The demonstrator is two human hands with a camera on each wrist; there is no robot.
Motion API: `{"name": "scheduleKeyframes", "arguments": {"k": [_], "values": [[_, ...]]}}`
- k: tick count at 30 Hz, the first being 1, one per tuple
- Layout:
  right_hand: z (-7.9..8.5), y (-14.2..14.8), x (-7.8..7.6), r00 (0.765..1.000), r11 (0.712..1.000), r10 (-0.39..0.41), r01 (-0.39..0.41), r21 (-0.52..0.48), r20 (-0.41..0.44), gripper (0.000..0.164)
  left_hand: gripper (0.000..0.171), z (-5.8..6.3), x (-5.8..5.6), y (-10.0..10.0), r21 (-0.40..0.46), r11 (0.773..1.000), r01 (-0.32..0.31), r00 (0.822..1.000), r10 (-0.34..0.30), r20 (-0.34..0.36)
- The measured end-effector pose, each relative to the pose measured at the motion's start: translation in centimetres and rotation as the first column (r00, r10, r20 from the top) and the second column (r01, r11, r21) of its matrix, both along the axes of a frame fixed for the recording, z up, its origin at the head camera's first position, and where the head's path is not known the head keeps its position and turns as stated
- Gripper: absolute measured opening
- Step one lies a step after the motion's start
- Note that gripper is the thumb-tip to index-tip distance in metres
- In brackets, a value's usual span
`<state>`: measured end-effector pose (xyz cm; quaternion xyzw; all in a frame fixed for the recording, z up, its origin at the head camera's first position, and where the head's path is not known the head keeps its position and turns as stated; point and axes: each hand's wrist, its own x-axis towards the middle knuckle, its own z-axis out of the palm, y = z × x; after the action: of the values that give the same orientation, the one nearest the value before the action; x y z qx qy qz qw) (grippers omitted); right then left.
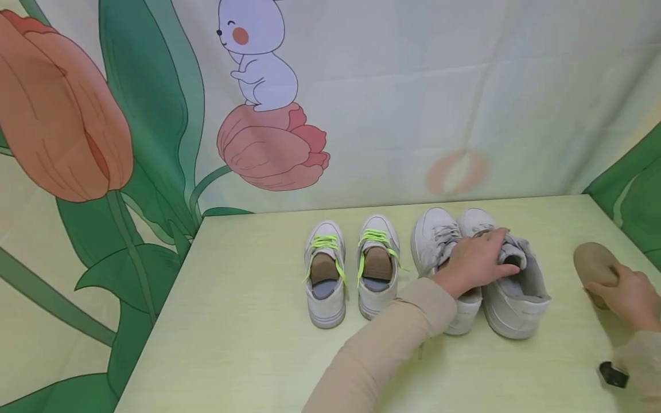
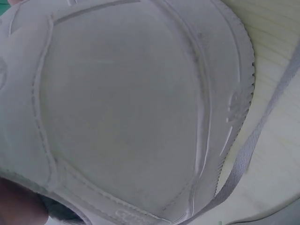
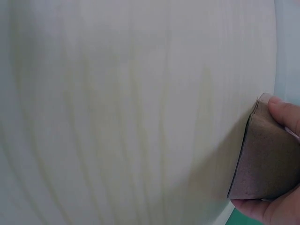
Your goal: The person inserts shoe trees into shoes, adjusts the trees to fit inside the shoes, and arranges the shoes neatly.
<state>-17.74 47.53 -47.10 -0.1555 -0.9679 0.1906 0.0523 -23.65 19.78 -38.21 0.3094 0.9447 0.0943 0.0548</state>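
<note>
My left hand [image 1: 477, 261] holds the rightmost large white sneaker [image 1: 518, 312] at its tongue and laces, with the thumb at the shoe opening. In the left wrist view the white side of a sneaker [image 2: 122, 89] fills most of the picture, with a loose grey lace [image 2: 248, 150] hanging beside it. Its mate, another large white sneaker [image 1: 434, 229], stands close on the left, partly hidden by my hand and sleeve. Over at the right, my right hand [image 1: 632, 295] grips a brown, rounded shoe insert [image 1: 594, 261] between thumb and fingers; its straight cut end [image 3: 262, 164] shows in the right wrist view.
Two smaller white sneakers with neon green laces, one left [image 1: 325, 310] and one right [image 1: 377, 295], stand left of the large pair with brown inserts inside. All rest on a pale yellow tabletop [image 1: 232, 321]. A printed backdrop [image 1: 372, 103] rises behind it.
</note>
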Motion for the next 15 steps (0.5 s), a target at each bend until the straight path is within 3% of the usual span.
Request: {"name": "scheduleKeyframes", "arguments": {"k": [8, 15], "values": [[-0.24, 0.24, 0.06, 1.0, 0.999, 0.005, -0.004, 0.032, -0.015, 0.076, 0.065, -0.38, -0.4, 0.04, -0.029, 0.999, 0.013, 0.999, -0.014, -0.046], [-0.15, 0.31, 0.09, 1.0, 0.999, 0.0, 0.0, 0.038, -0.003, 0.075, 0.051, -0.66, -0.76, 0.05, -0.043, 0.999, 0.031, 0.991, -0.036, -0.127]]}}
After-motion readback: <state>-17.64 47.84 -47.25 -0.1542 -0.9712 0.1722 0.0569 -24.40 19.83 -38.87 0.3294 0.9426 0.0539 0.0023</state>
